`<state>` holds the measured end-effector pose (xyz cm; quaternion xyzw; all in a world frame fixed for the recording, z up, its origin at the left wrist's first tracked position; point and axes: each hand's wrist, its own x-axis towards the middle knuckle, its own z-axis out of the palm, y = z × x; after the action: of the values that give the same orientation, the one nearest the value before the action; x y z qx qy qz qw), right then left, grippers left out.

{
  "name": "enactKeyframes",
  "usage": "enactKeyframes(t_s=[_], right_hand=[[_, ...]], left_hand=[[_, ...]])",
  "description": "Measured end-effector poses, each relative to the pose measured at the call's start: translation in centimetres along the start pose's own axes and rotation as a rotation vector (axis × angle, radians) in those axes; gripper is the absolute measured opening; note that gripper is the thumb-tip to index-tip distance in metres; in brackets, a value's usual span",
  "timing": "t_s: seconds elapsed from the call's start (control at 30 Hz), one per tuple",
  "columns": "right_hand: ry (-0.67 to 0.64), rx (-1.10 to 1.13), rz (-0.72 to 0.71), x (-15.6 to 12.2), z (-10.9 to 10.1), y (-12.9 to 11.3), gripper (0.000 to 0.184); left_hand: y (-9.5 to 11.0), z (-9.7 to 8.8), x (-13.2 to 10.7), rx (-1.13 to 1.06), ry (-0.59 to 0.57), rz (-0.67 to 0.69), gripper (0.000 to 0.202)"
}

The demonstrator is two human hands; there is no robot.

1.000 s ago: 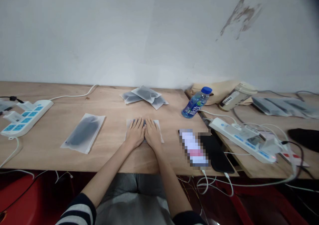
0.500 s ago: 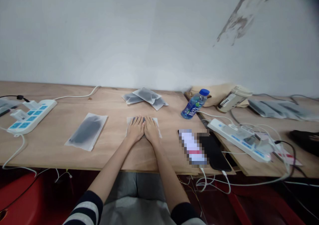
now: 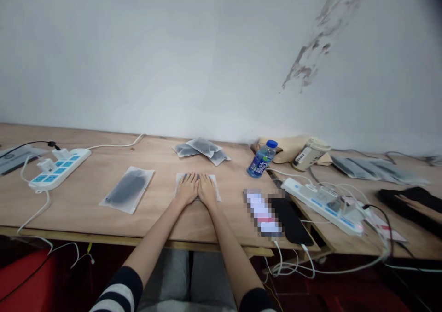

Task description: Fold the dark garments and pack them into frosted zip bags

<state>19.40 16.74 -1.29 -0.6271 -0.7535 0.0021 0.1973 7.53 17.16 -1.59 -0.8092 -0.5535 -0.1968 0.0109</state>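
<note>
Grip wide and flat: left hand and right hand are pressed on a plastic pouch.
Nothing is clasped; the hands are set touching, side by side, on the wooden surface.

Bottle, jar labels — none legible

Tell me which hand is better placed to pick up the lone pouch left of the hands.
Left, probably. The left hand and right hand lie flat, side by side, on the middle pouch. The lone pouch sits on the left hand's side; the right hand would have to cross over it.
</note>
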Motion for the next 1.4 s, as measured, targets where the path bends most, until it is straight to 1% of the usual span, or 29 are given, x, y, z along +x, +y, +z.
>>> enactKeyframes(t_s=[0.2, 0.57, 0.83, 1.1, 1.4], right_hand=[[0.001, -0.003, -0.001, 0.28, -0.18, -0.49, 0.047], [0.028, 0.014, -0.01, 0.2, 0.35, -0.15, 0.048], [0.081, 0.065, -0.001, 0.08, 0.8, 0.1, 0.047], [0.147, 0.146, 0.008, 0.18, 0.55, 0.23, 0.046], [0.137, 0.172, -0.011, 0.31, 0.72, 0.41, 0.046]], left_hand=[[-0.54, 0.12, 0.14, -0.003, 0.01, -0.005, 0.05], [-0.58, 0.46, -0.05, -0.023, 0.06, 0.008, 0.049], [-0.7, 0.7, -0.14, -0.033, 0.109, 0.031, 0.048], [-0.67, 0.65, -0.4, -0.056, 0.133, 0.041, 0.048], [-0.41, 0.13, -0.52, -0.034, 0.108, 0.017, 0.047]])
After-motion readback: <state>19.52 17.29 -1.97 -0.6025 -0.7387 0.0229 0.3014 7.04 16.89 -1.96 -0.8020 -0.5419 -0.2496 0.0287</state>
